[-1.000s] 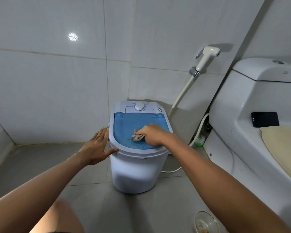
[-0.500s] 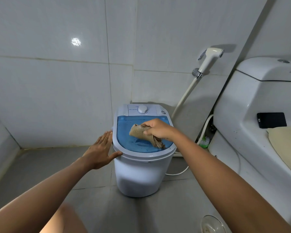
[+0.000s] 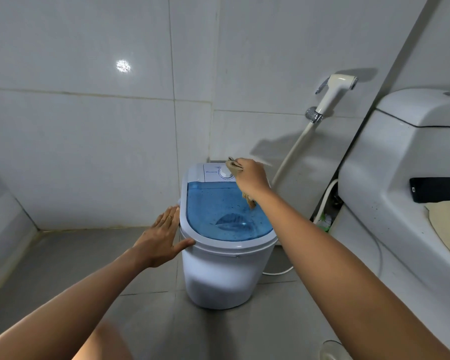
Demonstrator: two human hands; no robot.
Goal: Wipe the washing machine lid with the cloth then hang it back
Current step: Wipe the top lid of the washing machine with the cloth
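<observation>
A small white washing machine [image 3: 218,276] stands on the grey floor against the tiled wall. Its translucent blue lid [image 3: 218,211] is speckled with dark spots. My right hand [image 3: 251,175] is shut on a beige cloth [image 3: 234,163], lifted above the white control panel and dial [image 3: 226,172] at the back of the machine. A bit of the cloth hangs below my wrist over the lid. My left hand [image 3: 161,237] rests flat and open against the machine's left rim, thumb on the front edge.
A white toilet [image 3: 400,178] with a black phone [image 3: 433,189] and a beige mat on it stands at the right. A bidet sprayer [image 3: 333,92] hangs on the wall behind. A white hose and cable lie on the floor. A glass dish [image 3: 333,350] sits bottom right.
My right hand has lifted the cloth off the blue lid and moved it back and up, over the control dial. My left hand has stayed on the machine's left rim.
</observation>
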